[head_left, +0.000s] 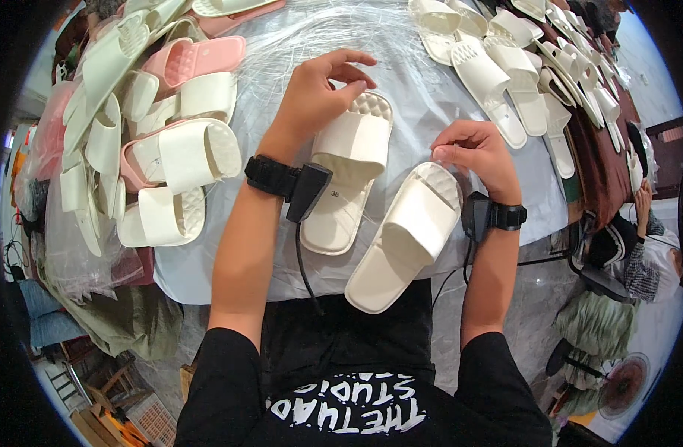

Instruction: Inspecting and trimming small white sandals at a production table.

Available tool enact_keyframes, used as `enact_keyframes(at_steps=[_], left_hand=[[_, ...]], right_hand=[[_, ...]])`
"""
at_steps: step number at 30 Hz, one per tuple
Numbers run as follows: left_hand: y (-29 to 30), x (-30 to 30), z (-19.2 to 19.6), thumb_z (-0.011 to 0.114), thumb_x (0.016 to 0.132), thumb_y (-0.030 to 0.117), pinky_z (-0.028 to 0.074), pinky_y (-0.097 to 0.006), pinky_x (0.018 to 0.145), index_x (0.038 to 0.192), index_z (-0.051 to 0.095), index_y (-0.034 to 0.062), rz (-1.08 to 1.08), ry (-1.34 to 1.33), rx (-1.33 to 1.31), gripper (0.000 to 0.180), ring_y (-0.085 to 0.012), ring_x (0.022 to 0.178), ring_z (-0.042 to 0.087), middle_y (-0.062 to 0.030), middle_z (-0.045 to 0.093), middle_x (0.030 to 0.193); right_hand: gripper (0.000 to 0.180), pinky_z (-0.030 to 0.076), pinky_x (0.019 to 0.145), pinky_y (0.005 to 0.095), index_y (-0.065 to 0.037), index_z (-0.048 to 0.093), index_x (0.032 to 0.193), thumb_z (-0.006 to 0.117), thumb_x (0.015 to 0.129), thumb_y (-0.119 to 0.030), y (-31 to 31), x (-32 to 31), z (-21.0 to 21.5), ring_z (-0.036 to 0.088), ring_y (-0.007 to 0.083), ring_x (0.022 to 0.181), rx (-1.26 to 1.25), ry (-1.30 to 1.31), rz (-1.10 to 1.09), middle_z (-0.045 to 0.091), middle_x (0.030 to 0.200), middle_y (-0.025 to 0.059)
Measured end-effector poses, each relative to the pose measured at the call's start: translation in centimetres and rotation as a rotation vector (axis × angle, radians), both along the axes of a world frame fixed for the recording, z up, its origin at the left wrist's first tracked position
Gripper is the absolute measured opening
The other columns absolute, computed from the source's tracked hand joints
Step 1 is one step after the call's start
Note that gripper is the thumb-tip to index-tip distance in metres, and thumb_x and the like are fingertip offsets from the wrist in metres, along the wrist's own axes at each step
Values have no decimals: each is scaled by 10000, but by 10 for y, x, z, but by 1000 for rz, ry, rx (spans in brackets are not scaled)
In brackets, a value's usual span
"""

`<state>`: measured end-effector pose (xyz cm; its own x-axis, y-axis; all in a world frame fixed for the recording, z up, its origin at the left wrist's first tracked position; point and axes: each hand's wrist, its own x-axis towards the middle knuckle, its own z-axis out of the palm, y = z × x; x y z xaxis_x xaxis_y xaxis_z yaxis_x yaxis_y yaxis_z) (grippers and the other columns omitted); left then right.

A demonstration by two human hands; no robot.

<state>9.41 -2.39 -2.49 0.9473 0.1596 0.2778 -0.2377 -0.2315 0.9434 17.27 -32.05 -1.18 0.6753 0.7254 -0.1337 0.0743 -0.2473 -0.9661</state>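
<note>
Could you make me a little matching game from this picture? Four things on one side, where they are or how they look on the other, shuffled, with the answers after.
Things
1. Left hand
2. Right hand
3. Pink slippers
4. T-shirt

Places and looks
A. Black, with white lettering
B. By the toe end of the right-hand slipper of the two white ones in front of the person
C. In the pile on the picture's left
D. By the toe end of the left-hand slipper of those two

Right pairs
1-D, 2-B, 3-C, 4-A
</note>
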Motion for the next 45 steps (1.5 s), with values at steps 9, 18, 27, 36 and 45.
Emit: enact_keyframes(at_steps=[9, 18, 27, 36, 45], left_hand=[[9, -3, -4, 728, 911, 19, 560, -253, 798, 1301, 735, 74, -98, 66, 147, 395, -100, 886, 726, -97, 809, 1022], [2, -2, -5, 699, 908, 46, 550, -255, 793, 1307, 726, 68, -82, 99, 145, 400, -91, 859, 712, -71, 804, 965], [12, -6, -13, 639, 900, 66, 533, -264, 772, 1169, 797, 81, -169, 120, 213, 313, -78, 799, 651, -27, 776, 913], [14, -8, -10, 693, 955, 157, 525, -273, 754, 1128, 808, 84, -162, 125, 266, 220, -91, 790, 646, -21, 778, 924], [7, -11, -5, 765, 958, 271, 502, -277, 746, 1151, 817, 108, -174, 123, 222, 257, -98, 784, 622, -31, 775, 905]], right_hand=[[125, 432, 733, 237, -1, 809, 879, 885, 780, -6, 4, 0, -4, 571, 91, 864, 77, -93, 122, 627, 928, 11], [164, 417, 802, 244, -37, 814, 919, 895, 778, -49, 5, -1, -5, 560, 92, 889, -26, -275, 131, 623, 931, 1], [608, 438, 614, 199, 11, 618, 1388, 857, 830, 19, 5, 2, -8, 575, 30, 738, 194, -45, -78, 671, 928, -8], [604, 395, 503, 196, -5, 603, 1383, 813, 823, 77, -1, 0, 2, 611, 51, 673, 200, 52, -45, 709, 868, 27], [568, 496, 790, 204, -14, 648, 1326, 870, 806, 35, -1, -7, 4, 672, 61, 844, 27, 107, 220, 745, 890, 10]])
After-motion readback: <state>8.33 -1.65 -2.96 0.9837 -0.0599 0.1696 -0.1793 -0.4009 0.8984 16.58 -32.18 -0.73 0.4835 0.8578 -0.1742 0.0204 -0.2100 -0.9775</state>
